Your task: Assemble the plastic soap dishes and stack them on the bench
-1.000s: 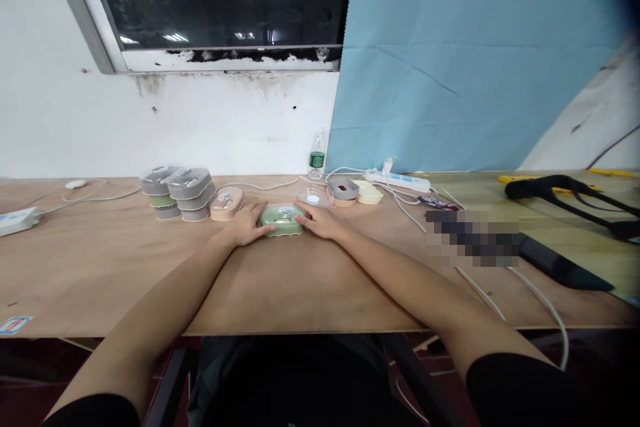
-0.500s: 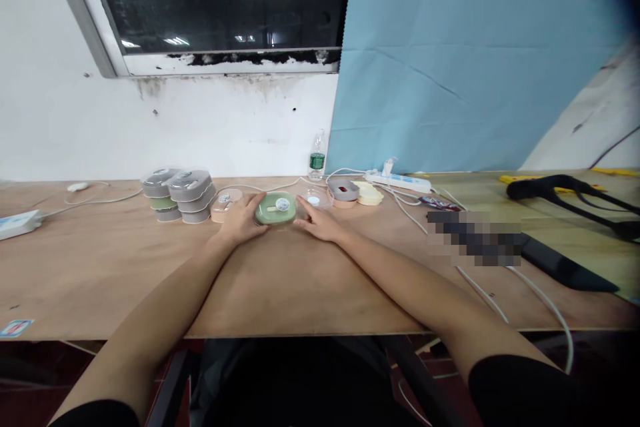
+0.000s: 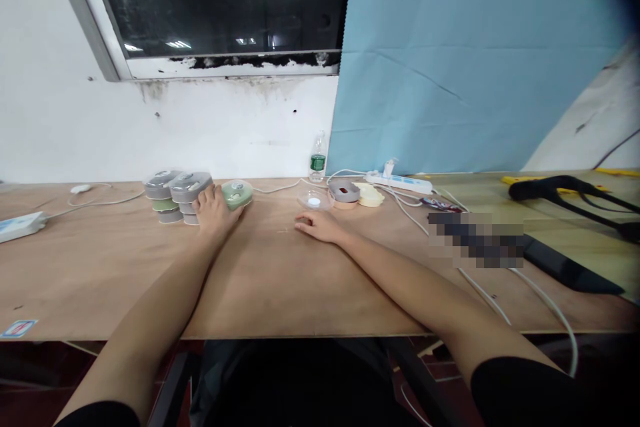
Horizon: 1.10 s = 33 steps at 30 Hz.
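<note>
A green lunch box [image 3: 237, 195] with a clear lid and a round sticker sits left of the table's middle. My left hand [image 3: 214, 209] is closed about its left and front sides, fingers to the left and thumb along the front. My right hand [image 3: 320, 225] rests on the table with nothing in it, fingers loosely bent and slightly apart. Just behind it lies a clear lid [image 3: 315, 200] with a white sticker. The pink box seen earlier is hidden now; I cannot tell whether it is beneath the green one.
Stacked grey and green boxes [image 3: 191, 181] stand close to my left hand. At the back are a water bottle [image 3: 317, 159], a grey tray on a pink one [image 3: 345, 192], a cream tray [image 3: 369, 195] and a power strip [image 3: 400, 182]. White cables and a black strap-like object [image 3: 565, 190] lie right.
My left hand has moved left with the green box, away from the middle. My right hand has let go of the box and stays nearly in place.
</note>
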Available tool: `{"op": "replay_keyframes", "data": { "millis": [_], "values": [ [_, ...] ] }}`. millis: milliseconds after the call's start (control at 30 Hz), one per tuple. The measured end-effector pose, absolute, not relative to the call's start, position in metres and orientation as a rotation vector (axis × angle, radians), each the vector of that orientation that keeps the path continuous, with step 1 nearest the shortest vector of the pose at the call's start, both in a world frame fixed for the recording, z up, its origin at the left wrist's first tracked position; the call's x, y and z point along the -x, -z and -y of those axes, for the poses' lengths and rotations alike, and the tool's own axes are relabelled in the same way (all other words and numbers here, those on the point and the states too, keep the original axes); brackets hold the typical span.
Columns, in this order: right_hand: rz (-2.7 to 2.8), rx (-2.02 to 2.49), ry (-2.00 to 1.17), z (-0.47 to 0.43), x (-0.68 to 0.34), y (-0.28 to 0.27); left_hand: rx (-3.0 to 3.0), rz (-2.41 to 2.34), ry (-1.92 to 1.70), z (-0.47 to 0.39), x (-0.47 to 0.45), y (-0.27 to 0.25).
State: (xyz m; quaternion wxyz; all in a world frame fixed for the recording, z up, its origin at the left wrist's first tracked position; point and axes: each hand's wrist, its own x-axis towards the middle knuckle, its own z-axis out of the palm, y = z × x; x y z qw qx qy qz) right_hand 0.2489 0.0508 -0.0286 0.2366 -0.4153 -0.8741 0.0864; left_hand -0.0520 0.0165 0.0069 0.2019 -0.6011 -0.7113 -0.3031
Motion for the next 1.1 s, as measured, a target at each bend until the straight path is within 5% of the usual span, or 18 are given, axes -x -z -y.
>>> {"op": "replay_keyframes", "data": {
  "millis": [667, 1100],
  "values": [
    [2.318, 1.128, -0.192, -0.052, -0.251, 0.031, 1.631, 1.918, 0.801, -0.015, 0.049, -0.006],
    [1.696, 1.229, 0.175, -0.083, -0.294, 0.018, 2.063, 1.616, 0.884, -0.013, 0.041, -0.008]
  ]
}}
